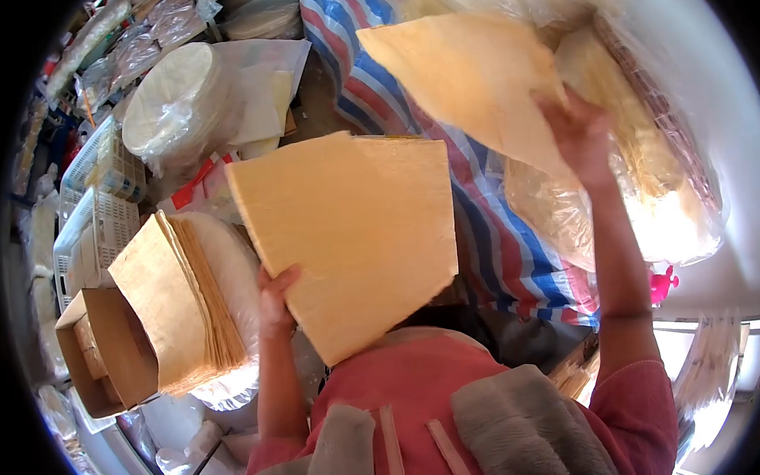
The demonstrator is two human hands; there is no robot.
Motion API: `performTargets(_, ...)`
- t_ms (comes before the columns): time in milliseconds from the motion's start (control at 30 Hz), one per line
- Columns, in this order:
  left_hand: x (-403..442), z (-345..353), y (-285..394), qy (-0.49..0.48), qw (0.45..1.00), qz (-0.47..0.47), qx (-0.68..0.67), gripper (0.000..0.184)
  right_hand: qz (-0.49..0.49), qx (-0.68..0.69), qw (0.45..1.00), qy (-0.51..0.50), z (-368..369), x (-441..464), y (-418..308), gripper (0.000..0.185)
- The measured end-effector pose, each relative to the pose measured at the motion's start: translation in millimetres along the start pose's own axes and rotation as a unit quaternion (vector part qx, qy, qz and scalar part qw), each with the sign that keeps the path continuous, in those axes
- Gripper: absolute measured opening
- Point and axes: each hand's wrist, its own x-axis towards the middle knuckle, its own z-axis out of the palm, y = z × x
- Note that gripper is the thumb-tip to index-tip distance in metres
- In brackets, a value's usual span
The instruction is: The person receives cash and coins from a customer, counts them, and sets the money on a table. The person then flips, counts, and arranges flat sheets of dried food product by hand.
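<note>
My left hand grips a stack of tan sheets by its left edge, thumb on top and the other fingers hidden underneath. The stack lies in front of my body. At the upper right, my right hand holds a single thin tan sheet by its right edge, with the fingers partly hidden. That sheet is raised over a striped red, white and blue cloth, apart from the stack. Left of my left hand sits another pile of tan sheets.
An open cardboard box and white plastic baskets stand at the left. Behind them are plastic-wrapped round white discs. A clear plastic bag with yellowish contents lies at the right, beside a white wall.
</note>
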Motion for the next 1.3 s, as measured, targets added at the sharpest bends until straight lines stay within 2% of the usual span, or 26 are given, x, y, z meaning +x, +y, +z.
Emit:
performTargets(67,-20.9,-14.2,17.9,0.065,0.996,0.04,0.039,0.043,-0.094,0.016,0.995,-0.033,37.7,-31.1,24.2,0.028)
performTargets(100,-30.5,-23.3,26.3,0.092,0.991,0.065,0.067,0.045,-0.093,0.09,0.988,-0.084,53.0,-44.8,14.3,0.035)
performTargets(167,-53.8,-29.6,44.4,0.139,0.983,0.1,0.064,0.048,-0.125,0.008,0.987,-0.099,108.9,-85.9,18.9,0.043)
performTargets(233,-70.4,-48.4,56.9,0.124,0.984,0.112,0.055,0.047,-0.175,0.027,0.983,-0.037,174.7,-131.9,33.2,0.043)
performTargets(300,-82.3,-56.1,64.9,0.141,0.981,0.117,0.062,0.045,-0.119,0.02,0.982,-0.143,223.5,-182.7,40.7,0.038)
performTargets(400,-81.4,-51.2,75.3,0.15,0.978,0.109,0.094,0.043,-0.077,-0.089,0.929,-0.351,269.1,-245.2,39.4,0.038)
performTargets(500,-56.5,-51.7,78.0,0.153,0.975,0.068,0.146,0.04,-0.102,-0.017,0.95,-0.294,269.0,-238.1,7.6,0.036)
performTargets(533,-44.4,-50.6,76.1,0.125,0.982,0.051,0.135,0.04,-0.016,0.071,0.945,-0.32,262.0,-218.1,-6.6,0.036)
performTargets(600,-16.7,-50.1,67.4,0.075,0.986,0.03,0.148,0.041,0.041,0.189,0.928,-0.319,239.9,-175.3,-47.6,0.039)
performTargets(700,16.8,-34.3,45.0,0.028,0.988,0.05,0.141,0.042,0.099,0.308,0.882,-0.343,224.4,-150.4,-108.1,0.048)
performTargets(733,25.8,-28.9,36.1,0.023,0.987,0.05,0.152,0.043,0.116,0.339,0.863,-0.356,225.0,-147.7,-124.7,0.052)
performTargets(833,47.7,-12.3,4.7,0.019,0.972,0.052,0.229,0.044,0.104,0.311,0.873,-0.36,231.0,-149.6,-153.6,0.065)
performTargets(867,51.9,-6.8,-4.9,0.021,0.963,0.054,0.262,0.044,0.125,0.317,0.856,-0.388,230.2,-148.4,-157.0,0.069)
performTargets(933,46.7,17.5,-8.0,0.006,0.963,-0.036,0.268,0.043,0.169,0.331,0.816,-0.443,229.7,-145.3,-156.5,0.077)
performTargets(1000,49.1,22.7,-14.1,-0.044,0.957,-0.104,0.269,0.044,0.192,0.35,0.804,-0.44,231.8,-150.1,-142.0,0.083)
performTargets(1100,48.8,17.2,-23.0,-0.103,0.949,-0.13,0.269,0.047,0.217,0.397,0.8,-0.393,255.3,-179.8,-113.8,0.092)
performTargets(1200,49.0,9.7,-29.2,-0.183,0.949,-0.114,0.229,0.071,0.26,0.455,0.773,-0.358,252.2,-186.6,-111.4,0.096)
performTargets(1300,55.7,3.2,-38.1,-0.22,0.947,-0.084,0.219,0.077,0.277,0.457,0.764,-0.362,247.7,-179.1,-108.8,0.096)
